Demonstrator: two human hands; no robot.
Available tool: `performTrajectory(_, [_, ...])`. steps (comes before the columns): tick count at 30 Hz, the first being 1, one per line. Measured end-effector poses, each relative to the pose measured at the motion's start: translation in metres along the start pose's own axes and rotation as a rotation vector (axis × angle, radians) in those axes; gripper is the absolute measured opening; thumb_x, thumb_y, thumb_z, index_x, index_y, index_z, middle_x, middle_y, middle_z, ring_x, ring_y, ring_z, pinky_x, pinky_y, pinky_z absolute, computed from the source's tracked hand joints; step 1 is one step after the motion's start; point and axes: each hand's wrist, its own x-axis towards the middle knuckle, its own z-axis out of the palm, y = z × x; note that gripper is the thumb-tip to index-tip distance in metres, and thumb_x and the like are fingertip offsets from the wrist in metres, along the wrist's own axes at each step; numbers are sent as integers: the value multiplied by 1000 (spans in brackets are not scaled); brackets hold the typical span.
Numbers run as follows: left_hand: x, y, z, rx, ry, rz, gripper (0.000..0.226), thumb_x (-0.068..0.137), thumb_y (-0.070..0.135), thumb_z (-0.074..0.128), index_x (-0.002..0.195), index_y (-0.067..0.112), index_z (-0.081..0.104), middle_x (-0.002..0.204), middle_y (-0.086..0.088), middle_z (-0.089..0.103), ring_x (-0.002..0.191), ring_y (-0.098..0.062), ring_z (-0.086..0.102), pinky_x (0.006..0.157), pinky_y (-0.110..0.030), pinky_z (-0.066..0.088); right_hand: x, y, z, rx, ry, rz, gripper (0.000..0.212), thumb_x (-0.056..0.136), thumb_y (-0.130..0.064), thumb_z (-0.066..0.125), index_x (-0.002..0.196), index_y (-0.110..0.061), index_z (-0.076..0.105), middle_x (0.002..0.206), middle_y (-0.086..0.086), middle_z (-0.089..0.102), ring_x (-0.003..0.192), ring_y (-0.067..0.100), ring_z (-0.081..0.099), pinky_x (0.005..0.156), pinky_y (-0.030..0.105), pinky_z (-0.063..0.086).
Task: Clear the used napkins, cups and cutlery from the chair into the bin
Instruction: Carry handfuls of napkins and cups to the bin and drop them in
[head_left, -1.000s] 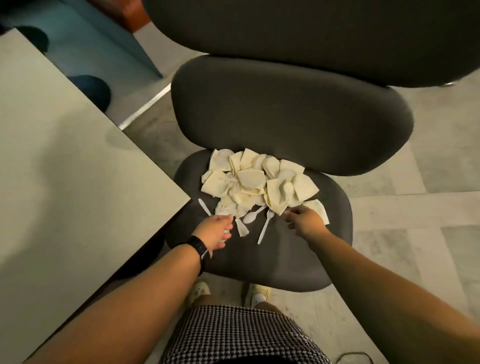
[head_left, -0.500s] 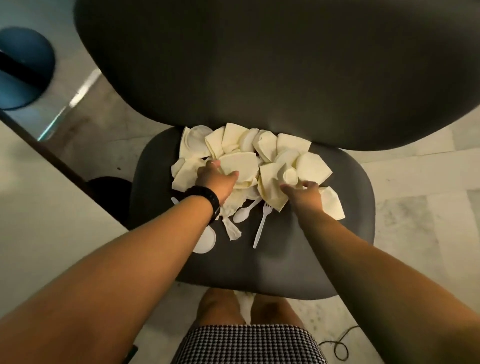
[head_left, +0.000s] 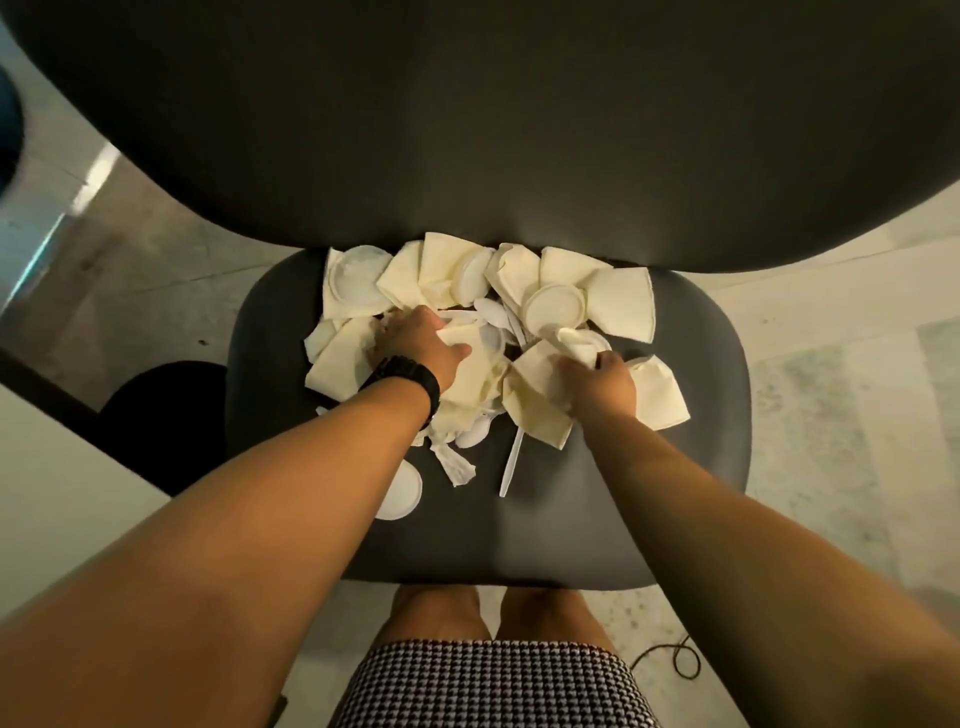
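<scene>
A pile of cream napkins (head_left: 621, 304) lies at the back of the dark chair seat (head_left: 571, 519), mixed with white cups and lids (head_left: 553, 304). My left hand (head_left: 421, 343), a black watch on its wrist, lies on the middle of the pile with its fingers curled into the napkins. My right hand (head_left: 605, 384) grips a crumpled napkin (head_left: 574, 345) at the pile's right side. A white plastic fork (head_left: 511, 462) and a spoon (head_left: 475, 434) lie in front of the pile. A flat white lid (head_left: 402, 491) sits by my left forearm.
The chair's broad backrest (head_left: 467, 130) overhangs the back of the pile. A pale table (head_left: 52, 493) edges in at the left, with a dark round object (head_left: 156, 415) below it. A black cable (head_left: 670, 657) lies on the tiled floor at the lower right.
Both hands have moved from the front of the pile onto it and closed into the napkins. The camera has leaned in over the seat. The pile is more bunched around the hands.
</scene>
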Motion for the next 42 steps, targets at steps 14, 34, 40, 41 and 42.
performTrajectory(14, [-69, -13, -46, -559, -12, -7, 13, 87, 24, 67, 97, 20, 59, 96, 3, 61, 94, -17, 59, 83, -26, 43, -77, 20, -45, 93, 55, 4, 25, 87, -36, 64, 101, -18, 56, 89, 2, 60, 94, 30, 62, 90, 46, 53])
performTrajectory(34, [-241, -39, -113, -1651, -6, -215, 15, 93, 12, 58, 107, 7, 61, 105, -9, 66, 95, -25, 63, 75, -37, 53, -175, -35, -87, -54, -263, -246, 39, 91, -38, 63, 123, -17, 54, 110, 4, 61, 101, 27, 58, 94, 43, 51])
performTrajectory(40, [-289, -60, -128, -1779, 73, -193, 20, 91, 10, 60, 110, 5, 61, 109, -13, 66, 101, -31, 61, 73, -42, 53, -204, -35, -74, -84, -379, -195, 46, 89, -35, 67, 128, -15, 53, 119, 5, 60, 104, 28, 58, 92, 47, 53])
performTrajectory(41, [-295, -66, -131, -1794, 87, -193, 28, 90, 11, 61, 117, 4, 60, 114, -14, 65, 102, -31, 61, 72, -42, 53, -210, -33, -69, -78, -395, -185, 46, 89, -32, 67, 129, -14, 52, 120, 5, 59, 102, 26, 58, 88, 43, 54])
performTrajectory(42, [-302, -74, -134, -1813, 102, -193, 33, 90, 12, 61, 121, 3, 59, 117, -15, 64, 102, -31, 61, 71, -42, 53, -219, -31, -63, -78, -419, -172, 47, 90, -30, 68, 130, -13, 51, 121, 6, 59, 101, 25, 57, 83, 40, 54])
